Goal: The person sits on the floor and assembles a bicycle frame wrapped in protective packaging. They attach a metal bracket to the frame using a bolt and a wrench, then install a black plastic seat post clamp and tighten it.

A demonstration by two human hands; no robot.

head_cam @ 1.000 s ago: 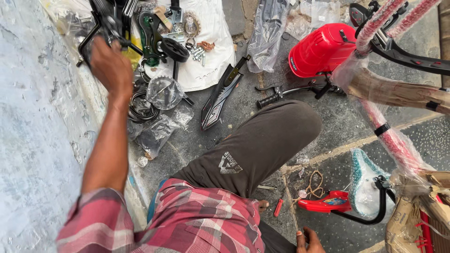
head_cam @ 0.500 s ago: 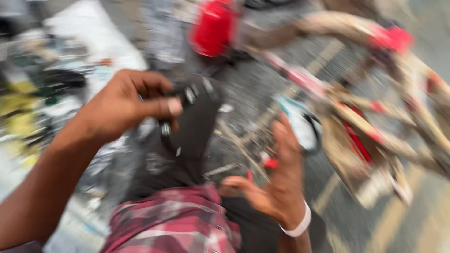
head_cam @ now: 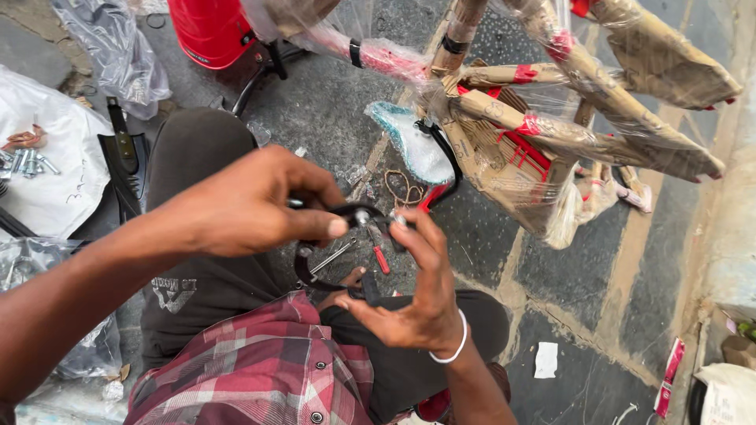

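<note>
Bracket, black metal and curved, sits at centre frame, held up over my lap between both hands. My left hand pinches its upper end, thumb and forefinger closed tight on it, the other fingers curled behind; I judge that grip is there to keep the part steady. My right hand comes up from below, palm toward me, fingers spread fairly wide, with the fingertips touching a small silvery fitting at the bracket's far end. Whether that hand truly grips the fitting or only steadies it, I cannot tell. A white band circles the right wrist.

Under the hands, on the stone floor, lie red-handled pliers, near enough to grab. I sit on the floor, dark trousers and a red checked shirt filling the lower frame.

Further out: a bicycle frame wrapped in cardboard and plastic film stands ahead to the right, 1 red bucket-like part at top left, and a white sheet at far left carries loose bolts, kept together there.
</note>
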